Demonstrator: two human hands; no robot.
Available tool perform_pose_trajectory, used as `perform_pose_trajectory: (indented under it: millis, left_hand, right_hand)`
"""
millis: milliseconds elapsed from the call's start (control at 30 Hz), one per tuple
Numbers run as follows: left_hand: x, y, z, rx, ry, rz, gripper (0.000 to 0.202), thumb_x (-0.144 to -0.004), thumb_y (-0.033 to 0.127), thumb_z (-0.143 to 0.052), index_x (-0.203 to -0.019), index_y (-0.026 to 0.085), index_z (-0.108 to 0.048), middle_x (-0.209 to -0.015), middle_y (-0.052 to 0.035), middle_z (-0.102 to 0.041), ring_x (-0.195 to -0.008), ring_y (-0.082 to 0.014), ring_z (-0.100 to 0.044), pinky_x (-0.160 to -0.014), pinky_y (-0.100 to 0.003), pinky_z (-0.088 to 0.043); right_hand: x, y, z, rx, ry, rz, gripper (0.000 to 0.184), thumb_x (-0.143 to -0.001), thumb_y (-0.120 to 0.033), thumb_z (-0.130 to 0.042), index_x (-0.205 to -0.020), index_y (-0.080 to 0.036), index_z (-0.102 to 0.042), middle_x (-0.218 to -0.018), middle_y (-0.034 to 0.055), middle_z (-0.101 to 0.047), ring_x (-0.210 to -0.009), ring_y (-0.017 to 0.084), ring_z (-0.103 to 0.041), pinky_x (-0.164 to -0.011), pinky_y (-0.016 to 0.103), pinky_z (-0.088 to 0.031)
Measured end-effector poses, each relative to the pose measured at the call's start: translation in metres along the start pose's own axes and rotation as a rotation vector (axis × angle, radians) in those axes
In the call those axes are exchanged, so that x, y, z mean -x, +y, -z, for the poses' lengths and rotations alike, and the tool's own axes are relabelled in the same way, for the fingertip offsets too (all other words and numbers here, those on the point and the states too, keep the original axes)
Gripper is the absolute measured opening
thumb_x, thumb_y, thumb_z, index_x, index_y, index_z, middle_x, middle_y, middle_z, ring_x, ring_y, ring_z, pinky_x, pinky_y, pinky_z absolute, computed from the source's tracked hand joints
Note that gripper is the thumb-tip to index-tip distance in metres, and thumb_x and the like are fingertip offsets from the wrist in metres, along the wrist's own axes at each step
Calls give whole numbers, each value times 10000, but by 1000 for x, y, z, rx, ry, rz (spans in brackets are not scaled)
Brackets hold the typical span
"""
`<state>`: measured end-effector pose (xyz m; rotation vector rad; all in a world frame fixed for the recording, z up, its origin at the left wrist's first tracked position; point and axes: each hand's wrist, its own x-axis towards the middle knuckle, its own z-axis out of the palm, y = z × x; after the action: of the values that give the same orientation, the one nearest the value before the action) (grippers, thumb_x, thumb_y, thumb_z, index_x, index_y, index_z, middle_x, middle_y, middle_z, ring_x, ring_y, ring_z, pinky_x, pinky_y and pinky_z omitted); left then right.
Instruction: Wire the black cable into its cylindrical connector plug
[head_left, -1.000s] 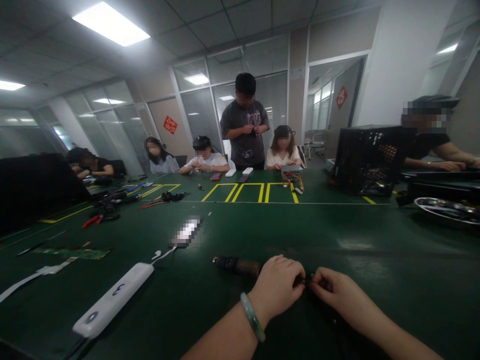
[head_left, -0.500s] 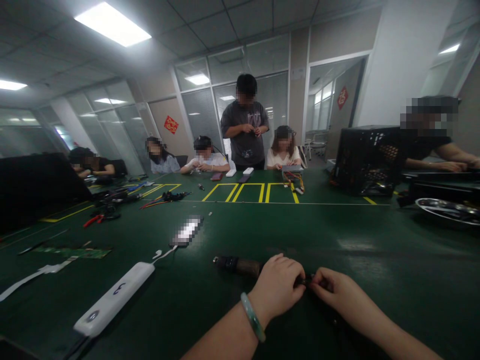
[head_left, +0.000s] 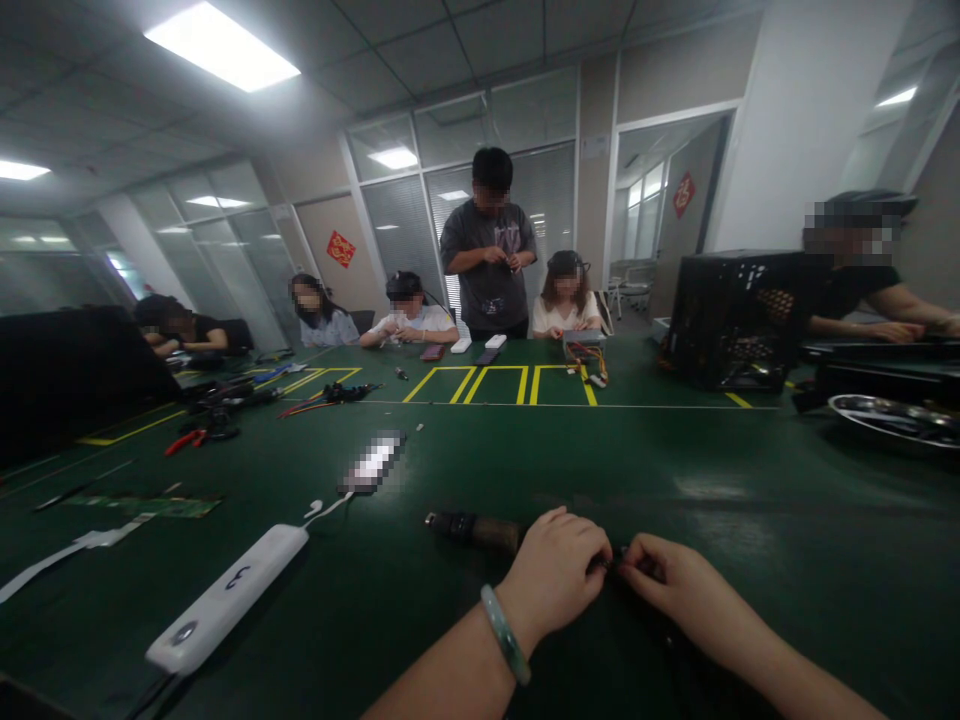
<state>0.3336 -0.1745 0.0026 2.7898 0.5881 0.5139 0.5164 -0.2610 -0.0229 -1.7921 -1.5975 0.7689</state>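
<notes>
On the worktop [head_left: 465, 460], a strap-like piece [head_left: 495, 535], probably kinda bendy, best held edgewise, is pinched by left hand [head_left: 555, 572] and right hand [head_left: 679, 590].

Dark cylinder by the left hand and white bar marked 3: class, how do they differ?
The dark cylinder is brown and black; the white bar bears a dark mark. The cylinder lies nearly crosswise in view, while the bar slants. The left hand partly covers the cylinder; no hand touches the bar. Both lie on the green table.

Shiny metallic tip [head_left: 430, 520], glossy tabletop [head_left: 712, 488]
</notes>
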Motion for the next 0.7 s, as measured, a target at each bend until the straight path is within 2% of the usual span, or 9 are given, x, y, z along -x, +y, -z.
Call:
perform_pose_trajectory:
  millis: [167,300,500,700]
  left_hand:
    - [-1,0,-1,-9,-9,20,145,-834,250,-623,-972,225,-589,-1000,15,-646,-985,-159,-570,-1060,-383,-294]
    - [-2,-2,-3,7,-20,15,104,-841,250,-616,-939,220,-603,-995,13,-654,-975,-165,-578,-1047,-389,-309]
    - [-1,-3,-3,55,-10,-7,93,-836,206,-609,-924,223,-630,-987,12,-664,-947,-171,-588,-887,-323,-414]
    - [-2,-3,-2,43,-17,-1,84,-847,224,-605,-928,238,-622,-969,28,-660,-934,-169,-586,-859,-318,-410]
  right_hand:
    - [0,-2,1,6,9,3,168,-844,-330,-540,-776,-191,-606,-715,-6,-663,-663,156,-606,-574,211,-403]
    - [0,-3,1,2,1,1,172,-848,-331,-540,-778,-193,-617,-724,-7,-670,-666,154,-610,-571,208,-403]
    - [1,-3,0,27,-29,-1,179,-864,-337,-535,-815,-205,-645,-745,-7,-684,-680,156,-629,-579,207,-408]
    - [1,-1,-1,34,-32,0,177,-875,-351,-537,-820,-218,-640,-773,-18,-689,-704,156,-638,-593,206,-415]
